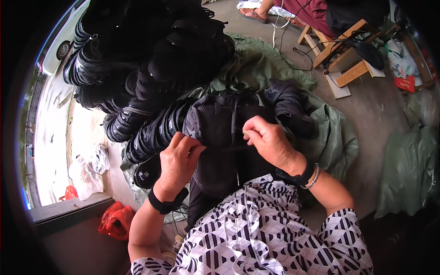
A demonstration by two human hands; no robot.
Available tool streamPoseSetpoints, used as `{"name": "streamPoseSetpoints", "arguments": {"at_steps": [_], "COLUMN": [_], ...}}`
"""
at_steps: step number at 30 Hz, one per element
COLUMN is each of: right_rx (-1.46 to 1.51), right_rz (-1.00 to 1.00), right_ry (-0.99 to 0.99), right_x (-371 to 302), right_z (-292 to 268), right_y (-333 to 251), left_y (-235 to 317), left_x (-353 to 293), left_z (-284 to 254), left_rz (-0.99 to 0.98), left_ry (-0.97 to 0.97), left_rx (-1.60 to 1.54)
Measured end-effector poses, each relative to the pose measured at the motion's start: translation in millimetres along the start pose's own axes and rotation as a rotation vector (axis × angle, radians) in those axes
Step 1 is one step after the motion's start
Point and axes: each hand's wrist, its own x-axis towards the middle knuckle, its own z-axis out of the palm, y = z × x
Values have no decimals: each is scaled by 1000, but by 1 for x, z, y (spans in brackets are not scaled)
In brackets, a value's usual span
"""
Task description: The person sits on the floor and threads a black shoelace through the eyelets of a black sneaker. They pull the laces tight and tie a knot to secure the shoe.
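Observation:
Across my lap lies a dark grey and black fabric piece point(215, 126), with mesh and patterned panels. My left hand point(176, 158) is over its left side, thumb and fingers pinched together. Above its right side my right hand point(270, 142) is also pinched, a small pale spot showing at the fingertips. Whatever either pinch holds is too small to make out. Close beyond my left hand runs a row of nested black pieces point(158, 130) that look like shoe uppers. Another dark bundle point(291, 107) rests past my right hand.
A tall heap of black stacked pieces point(178, 55) rises at the far left. Green sheeting point(327, 133) spreads beneath and right. A wooden stool point(348, 59) and another person's foot point(254, 14) are at the far right. Near left sits a red bag point(116, 221) beside a grey ledge point(73, 208).

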Motion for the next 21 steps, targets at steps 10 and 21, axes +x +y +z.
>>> {"name": "streamPoseSetpoints", "arguments": {"at_steps": [10, 21], "right_rx": [-247, -352], "right_rz": [-19, 47], "right_ry": [-126, -201], "right_x": [-11, -3], "right_z": [12, 15], "right_y": [1, -4], "left_y": [-13, -26], "left_x": [-15, -30], "left_z": [3, 6], "left_rz": [-432, -592], "left_ry": [55, -58], "left_rx": [-564, -894]}}
